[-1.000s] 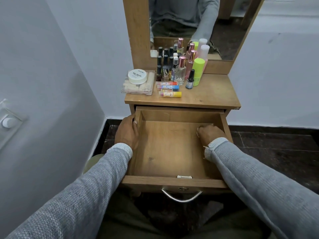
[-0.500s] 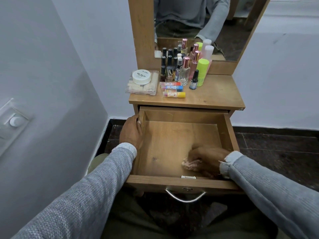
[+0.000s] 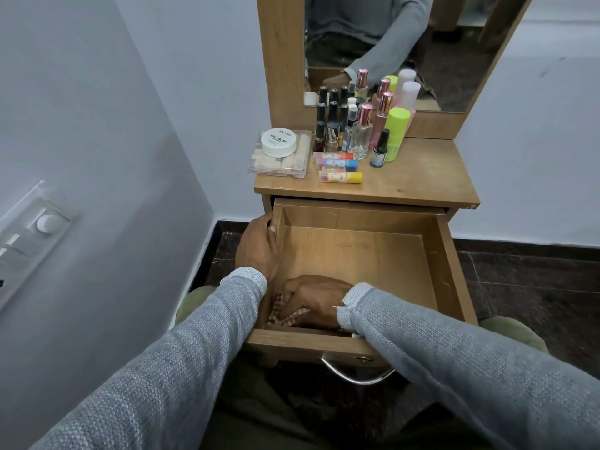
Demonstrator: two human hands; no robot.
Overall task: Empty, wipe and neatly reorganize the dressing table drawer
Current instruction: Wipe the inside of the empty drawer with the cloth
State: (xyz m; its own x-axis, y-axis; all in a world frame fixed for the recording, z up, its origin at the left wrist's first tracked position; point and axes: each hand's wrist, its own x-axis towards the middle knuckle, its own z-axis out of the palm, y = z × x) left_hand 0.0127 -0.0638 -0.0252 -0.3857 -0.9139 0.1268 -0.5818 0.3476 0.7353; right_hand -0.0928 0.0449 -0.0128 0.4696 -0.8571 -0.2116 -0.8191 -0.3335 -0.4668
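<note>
Head view: the right hand (image 3: 316, 300) presses a checked cloth (image 3: 285, 315) into the drawer (image 3: 449, 274)'s near-left corner, while the left hand (image 3: 258, 248) grips the drawer's left wall. Unwiped floor stretches away toward the far right; the cosmetics (image 3: 354, 134) wait on the bench (image 3: 422, 177) above the drawer.
</note>
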